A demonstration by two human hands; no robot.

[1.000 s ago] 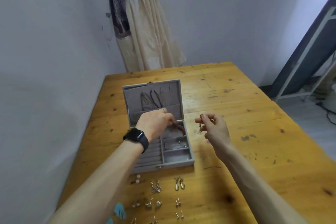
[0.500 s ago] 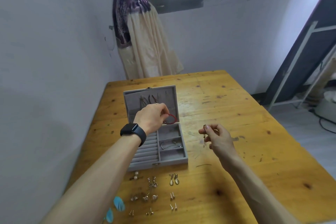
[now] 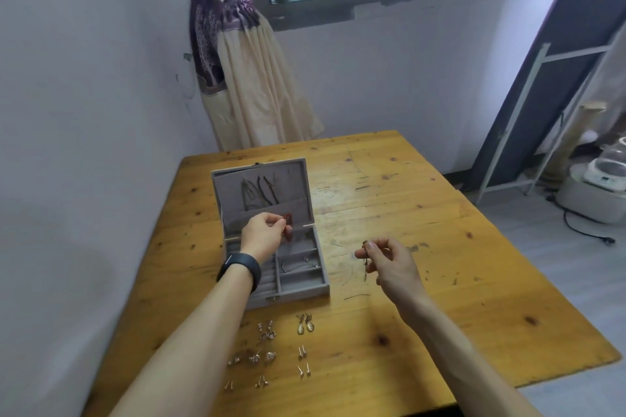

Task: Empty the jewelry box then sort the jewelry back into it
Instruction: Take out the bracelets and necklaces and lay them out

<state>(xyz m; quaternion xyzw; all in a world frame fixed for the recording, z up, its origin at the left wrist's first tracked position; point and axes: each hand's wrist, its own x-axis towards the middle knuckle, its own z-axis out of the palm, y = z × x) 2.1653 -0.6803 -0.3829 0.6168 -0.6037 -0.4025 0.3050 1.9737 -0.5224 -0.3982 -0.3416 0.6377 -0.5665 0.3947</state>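
- Head view: my left hand (image 3: 266, 234) pinches a red piece (image 3: 288, 218) over the open jewelry box (image 3: 306, 291). It is likely light and limp, so fingertips suit it.
- My right hand (image 3: 393, 262) pinches a dangling gold piece (image 3: 365, 269), probably tiny, slippery and delicate.

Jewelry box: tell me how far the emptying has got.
Done: earrings lie in paired rows on the table, in front of the jewelry box. In hand: the left hand pinches a red piece above the box; the right hand pinches a small gold piece over the table. Left: a silver bracelet in a right compartment and necklaces in the lid.
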